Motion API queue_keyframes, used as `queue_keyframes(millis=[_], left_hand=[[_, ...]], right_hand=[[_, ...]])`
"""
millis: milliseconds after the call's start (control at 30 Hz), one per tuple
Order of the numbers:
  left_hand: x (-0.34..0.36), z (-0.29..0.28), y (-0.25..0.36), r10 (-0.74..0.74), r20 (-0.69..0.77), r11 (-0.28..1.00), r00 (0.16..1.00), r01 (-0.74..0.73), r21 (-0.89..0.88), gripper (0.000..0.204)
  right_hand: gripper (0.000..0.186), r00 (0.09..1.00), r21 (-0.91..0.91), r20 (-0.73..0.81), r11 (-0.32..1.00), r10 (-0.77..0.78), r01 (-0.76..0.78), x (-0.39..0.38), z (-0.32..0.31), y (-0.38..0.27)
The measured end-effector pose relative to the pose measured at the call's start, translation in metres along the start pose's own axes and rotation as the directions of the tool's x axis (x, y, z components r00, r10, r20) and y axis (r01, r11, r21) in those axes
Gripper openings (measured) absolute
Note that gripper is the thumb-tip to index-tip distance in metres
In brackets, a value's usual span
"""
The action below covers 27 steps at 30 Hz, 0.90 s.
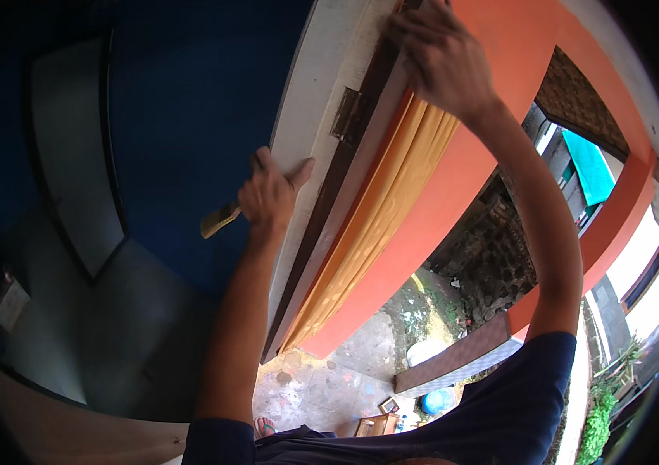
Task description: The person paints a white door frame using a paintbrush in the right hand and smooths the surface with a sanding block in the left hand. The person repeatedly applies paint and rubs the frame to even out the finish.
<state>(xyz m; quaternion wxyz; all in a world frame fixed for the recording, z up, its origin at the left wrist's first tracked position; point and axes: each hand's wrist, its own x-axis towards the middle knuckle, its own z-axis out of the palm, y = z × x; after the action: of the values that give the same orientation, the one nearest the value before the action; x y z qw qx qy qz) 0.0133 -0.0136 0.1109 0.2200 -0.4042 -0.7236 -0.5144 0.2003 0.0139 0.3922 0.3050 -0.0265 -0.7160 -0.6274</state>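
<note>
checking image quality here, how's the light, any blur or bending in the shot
Head view: the blue wall on the left lies in dim shade, while the yard at right is washed out by daylight; the door frame and orange wall bow from the fisheye lens; black corners ring the picture; the left hand with a brush and right hand look sharp.
</note>
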Motion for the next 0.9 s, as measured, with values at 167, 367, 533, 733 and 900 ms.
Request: queue_keyframes(millis=[167, 367, 533, 733, 900], left_hand=[[0.0, -0.002, -0.004, -0.007, -0.022, 1.0, 1.0, 0.007, 0.017, 0.074], [0.001, 0.004, -0.002, 0.008, -0.035, 0.999, 0.999, -0.007, 0.039, 0.076], [0.001, -0.001, -0.004, -0.033, 0.014, 0.999, 0.999, 0.033, 0.015, 0.075], [0.001, 0.003, -0.006, -0.023, -0.006, 1.0, 1.0, 0.023, 0.011, 0.075], [-0.004, 0.004, -0.004, -0.02, -0.022, 1.0, 1.0, 0.02, -0.002, 0.076]], right_hand=[[0.034, 0.991, 0.329, 0.074, 0.94, -0.116, 0.085, -0.022, -0.011, -0.035], [0.044, 0.997, 0.094, 0.081, 0.996, -0.007, -0.001, -0.007, -0.003, -0.015], [0.039, 0.99, 0.393, 0.065, 0.915, -0.129, 0.094, -0.027, -0.006, -0.035], [0.045, 1.0, 0.185, 0.026, 0.983, -0.014, 0.009, -0.009, -0.002, -0.024], [0.038, 0.982, 0.368, -0.006, 0.912, -0.191, 0.18, -0.031, 0.003, -0.041]])
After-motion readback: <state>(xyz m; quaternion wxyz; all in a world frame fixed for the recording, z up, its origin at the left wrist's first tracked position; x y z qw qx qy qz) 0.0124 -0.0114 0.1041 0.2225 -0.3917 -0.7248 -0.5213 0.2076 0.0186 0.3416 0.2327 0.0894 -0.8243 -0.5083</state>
